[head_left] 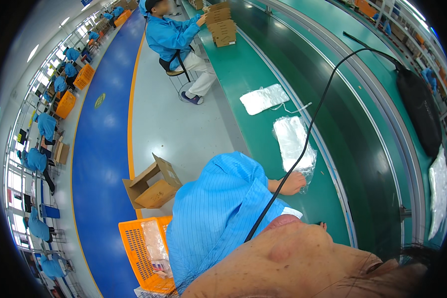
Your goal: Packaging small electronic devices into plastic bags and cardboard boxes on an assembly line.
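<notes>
My left hand [294,183] rests on the green tabletop [328,198] with its fingers curled in. It lies against the near end of a stack of clear plastic bags [294,144], and loose film shows beside the fingertips. Whether the fingers pinch that film is too small to tell. Only a few fingertips of my right hand [323,225] show past my head, low in the view. Farther along the table lies a second stack of plastic bags [264,99], with a thin pale strip [292,109] next to it.
A dark conveyor belt [333,94] runs beyond the tabletop. A black cable [310,129] crosses the view. On the floor stand an open cardboard box [156,191] and an orange crate [131,238]. A seated co-worker [166,37] handles stacked brown cardboard [222,30].
</notes>
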Tool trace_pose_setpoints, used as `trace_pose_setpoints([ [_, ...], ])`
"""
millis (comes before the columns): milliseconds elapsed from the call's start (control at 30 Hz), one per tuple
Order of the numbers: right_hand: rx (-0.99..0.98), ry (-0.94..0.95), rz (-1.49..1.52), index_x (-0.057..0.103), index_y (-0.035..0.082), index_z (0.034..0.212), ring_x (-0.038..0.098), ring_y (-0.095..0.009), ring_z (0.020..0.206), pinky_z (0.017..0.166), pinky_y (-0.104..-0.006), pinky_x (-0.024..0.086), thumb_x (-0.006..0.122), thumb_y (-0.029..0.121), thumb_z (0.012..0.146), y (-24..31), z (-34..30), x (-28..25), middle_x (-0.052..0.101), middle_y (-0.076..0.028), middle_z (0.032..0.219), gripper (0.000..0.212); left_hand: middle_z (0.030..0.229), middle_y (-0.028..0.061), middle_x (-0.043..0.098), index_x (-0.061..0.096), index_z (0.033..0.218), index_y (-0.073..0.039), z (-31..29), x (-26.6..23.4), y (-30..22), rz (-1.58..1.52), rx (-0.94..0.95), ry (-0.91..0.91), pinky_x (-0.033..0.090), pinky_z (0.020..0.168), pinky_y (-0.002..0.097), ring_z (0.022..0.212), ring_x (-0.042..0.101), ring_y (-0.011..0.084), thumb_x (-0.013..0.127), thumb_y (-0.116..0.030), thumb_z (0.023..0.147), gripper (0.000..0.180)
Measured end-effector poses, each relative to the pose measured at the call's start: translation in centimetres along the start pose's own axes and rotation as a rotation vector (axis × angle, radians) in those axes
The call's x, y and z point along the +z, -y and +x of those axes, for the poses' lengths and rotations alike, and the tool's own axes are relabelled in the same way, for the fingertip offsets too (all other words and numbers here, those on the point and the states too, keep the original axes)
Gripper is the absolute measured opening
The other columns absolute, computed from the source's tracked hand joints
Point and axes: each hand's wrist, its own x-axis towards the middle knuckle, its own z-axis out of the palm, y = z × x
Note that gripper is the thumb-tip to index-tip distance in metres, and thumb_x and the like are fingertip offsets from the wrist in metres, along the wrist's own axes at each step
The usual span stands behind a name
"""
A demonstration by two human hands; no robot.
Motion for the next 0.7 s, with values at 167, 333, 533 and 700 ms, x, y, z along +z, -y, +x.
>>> trace_pose_setpoints([
  [167,-0.010,-0.050,-0.027,0.057,0.009,0.112,0.050,-0.028,0.107,0.083,-0.0422,0.040,0.051,0.008,0.082,-1.4,-0.3,1.6,0.051,-0.004,0.125,0.030,0.083,0.0094,0.049,0.055,0.087,-0.005,0.1,0.1,-0.2,0.002,-0.021,-0.024,0.038,0.074,0.0400,0.083,0.048,0.0273,0.054,-0.010,0.070,0.018],
  [333,-0.073,-0.121,-0.023,0.058,0.011,0.110,0.049,-0.028,0.108,0.085,-0.0438,0.040,0.052,0.009,0.080,-3.3,-0.6,4.1,0.052,-0.003,0.123,0.031,0.082,0.0090,0.048,0.053,0.083,-0.006,-0.1,0.5,-0.1,-0.017,0.006,-0.011,0.037,0.071,0.0397,0.082,0.047,0.0272,0.054,-0.010,0.071,0.013],
  [533,-0.207,-0.159,0.004,0.058,0.010,0.110,0.050,-0.028,0.108,0.085,-0.0441,0.040,0.052,0.009,0.080,-4.3,-0.3,6.1,0.052,-0.004,0.122,0.030,0.083,0.0096,0.049,0.052,0.084,-0.006,-0.5,0.1,-0.1,0.006,-0.042,0.008,0.039,0.072,0.0401,0.082,0.048,0.0273,0.056,-0.011,0.071,0.015],
  [700,-0.252,-0.183,0.023,0.058,0.009,0.109,0.050,-0.029,0.107,0.085,-0.0443,0.040,0.052,0.008,0.080,-4.3,-0.5,6.3,0.053,-0.005,0.122,0.030,0.083,0.0098,0.048,0.052,0.084,-0.006,-0.7,-0.5,-0.5,-0.007,-0.010,-0.057,0.040,0.073,0.0402,0.082,0.048,0.0274,0.056,-0.010,0.071,0.015],
])
